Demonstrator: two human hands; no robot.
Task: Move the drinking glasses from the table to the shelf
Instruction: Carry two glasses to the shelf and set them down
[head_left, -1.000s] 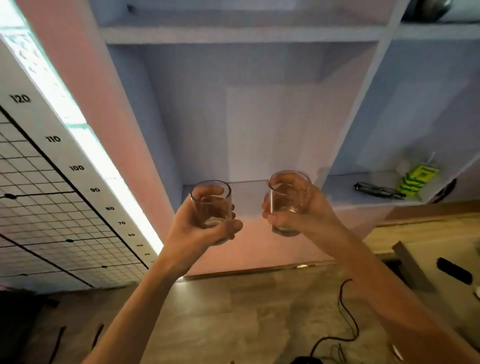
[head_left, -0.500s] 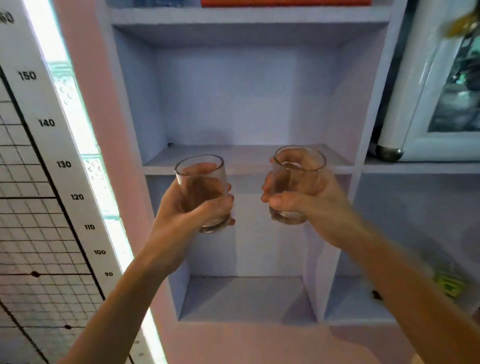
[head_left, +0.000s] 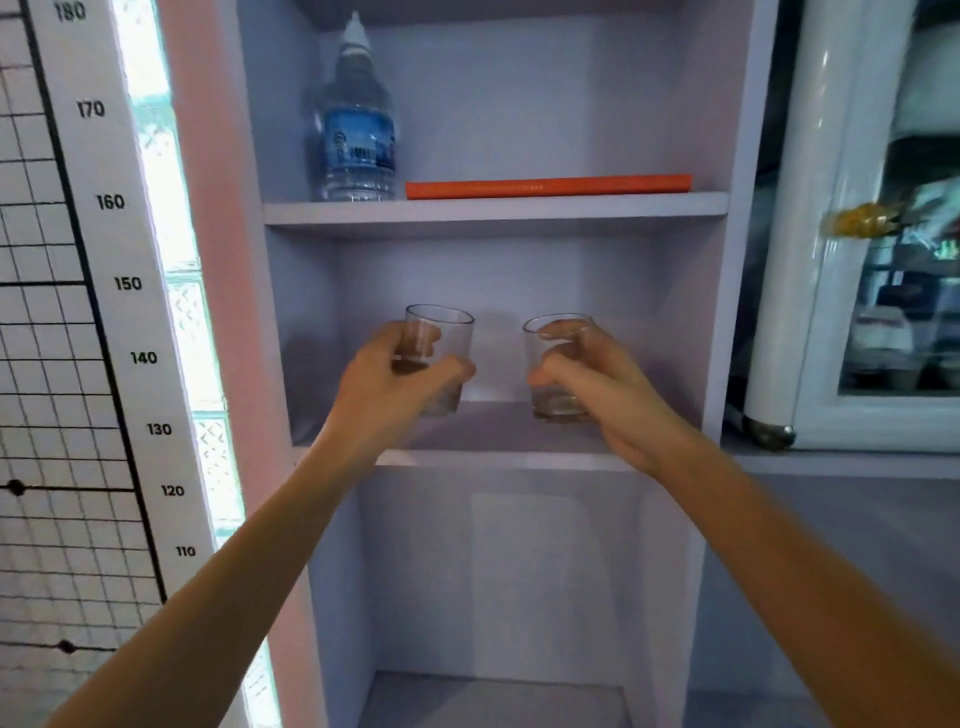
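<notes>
Two clear drinking glasses are inside the middle compartment of a pale lilac shelf unit. My left hand (head_left: 400, 382) is wrapped around the left glass (head_left: 447, 338), which is upright with its base just over the shelf board (head_left: 498, 434). My right hand (head_left: 597, 384) grips the right glass (head_left: 550, 364), whose base sits at or just above the same board; contact cannot be told. The glasses are a hand's width apart. Both look empty.
On the shelf above stand a water bottle (head_left: 357, 135) at the left and a flat orange book (head_left: 548, 186). A height chart (head_left: 119, 291) with numbers hangs at the left. A white glass-door cabinet (head_left: 852, 260) stands at the right. A lower compartment (head_left: 493, 691) lies beneath.
The view has tilted up from the floor and low shelves to the higher shelves. Both hands have carried the glasses upward and forward into the middle compartment, down near its board.
</notes>
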